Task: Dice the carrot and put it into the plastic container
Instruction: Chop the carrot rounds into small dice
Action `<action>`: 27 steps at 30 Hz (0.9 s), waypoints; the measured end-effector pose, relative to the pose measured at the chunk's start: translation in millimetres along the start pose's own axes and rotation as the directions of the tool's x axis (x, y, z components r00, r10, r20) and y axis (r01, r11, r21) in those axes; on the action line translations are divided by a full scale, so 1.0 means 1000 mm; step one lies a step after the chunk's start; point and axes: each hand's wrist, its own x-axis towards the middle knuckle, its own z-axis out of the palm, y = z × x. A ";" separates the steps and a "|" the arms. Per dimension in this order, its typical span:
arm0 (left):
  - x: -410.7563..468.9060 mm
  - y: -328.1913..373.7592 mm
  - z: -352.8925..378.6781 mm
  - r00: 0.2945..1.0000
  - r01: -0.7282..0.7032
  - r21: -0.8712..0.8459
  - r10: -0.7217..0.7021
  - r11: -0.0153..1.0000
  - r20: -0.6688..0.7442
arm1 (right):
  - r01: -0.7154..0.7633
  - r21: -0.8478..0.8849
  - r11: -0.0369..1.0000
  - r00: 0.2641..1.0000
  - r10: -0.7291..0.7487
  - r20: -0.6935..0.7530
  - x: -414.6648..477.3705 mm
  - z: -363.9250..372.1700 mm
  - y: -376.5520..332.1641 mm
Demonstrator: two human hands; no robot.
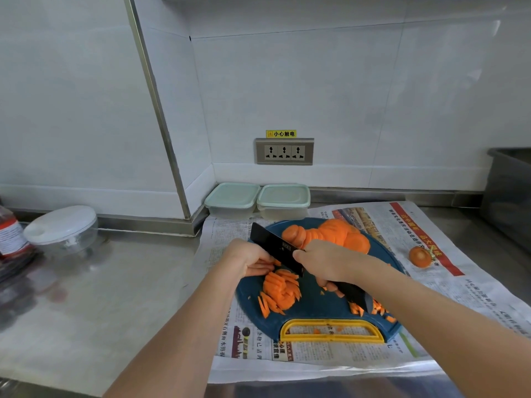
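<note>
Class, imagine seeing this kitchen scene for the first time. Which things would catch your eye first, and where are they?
The bright orange carrot slices heaped at the far side of the round blue cutting board stand out first. Next comes the black knife, held in the right hand over the carrot strips that the left hand steadies near the board's middle. Two lidded plastic containers sit side by side behind the board.

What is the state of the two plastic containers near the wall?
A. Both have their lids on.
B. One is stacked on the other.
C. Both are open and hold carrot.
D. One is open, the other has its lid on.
A: the left container and the right container each carry a pale green lid and stand side by side behind the blue cutting board.
</note>
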 end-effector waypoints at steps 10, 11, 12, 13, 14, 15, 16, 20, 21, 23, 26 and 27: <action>0.007 -0.002 -0.003 0.999 -0.025 -0.003 0.025 1.000 -0.024 | -0.045 -0.059 0.997 0.995 0.040 -0.091 0.010 0.019 -0.013; 0.005 -0.003 -0.003 0.999 -0.031 -0.004 0.031 1.000 -0.023 | -0.038 -0.062 0.997 0.997 0.033 -0.072 0.010 0.017 -0.011; 0.003 -0.004 -0.002 0.999 -0.037 -0.007 0.037 0.999 -0.017 | -0.026 -0.038 0.999 0.999 0.025 -0.044 0.011 0.014 -0.008; 0.002 -0.005 -0.002 0.999 -0.047 -0.008 0.047 0.999 -0.009 | -0.023 0.015 1.000 0.999 0.023 -0.027 0.010 0.009 -0.005; 0.000 -0.006 -0.002 0.998 -0.060 -0.004 0.060 0.998 -0.001 | -0.025 0.068 0.997 0.999 0.027 -0.019 0.009 0.004 -0.002; -0.002 -0.006 -0.002 0.997 -0.073 0.003 0.073 0.997 0.001 | -0.028 0.109 0.994 1.000 0.029 -0.012 0.007 -0.001 0.001; -0.003 -0.007 -0.002 0.996 -0.088 0.021 0.088 0.996 0.001 | -0.029 0.148 0.989 0.999 0.031 -0.011 0.005 -0.006 0.003; -0.005 -0.002 -0.005 0.992 -0.130 0.178 0.129 0.975 0.014 | -0.004 0.257 0.966 1.000 0.010 -0.023 -0.004 -0.021 0.009; -0.004 0.000 -0.007 0.990 -0.139 0.218 0.140 0.966 0.011 | 0.003 0.265 0.964 1.000 0.003 -0.022 -0.005 -0.023 0.011; -0.003 0.003 -0.012 0.982 -0.177 0.331 0.189 0.927 -0.004 | 0.008 0.280 0.960 1.000 0.000 -0.027 -0.006 -0.021 0.013; 0.003 0.003 -0.016 0.935 -0.328 0.556 0.347 0.763 0.075 | 0.023 0.312 0.950 0.998 -0.005 -0.058 -0.008 -0.018 0.015; 0.004 0.003 -0.015 0.915 -0.375 0.626 0.382 0.683 0.132 | 0.036 0.321 0.946 0.997 -0.013 -0.072 -0.009 -0.017 0.017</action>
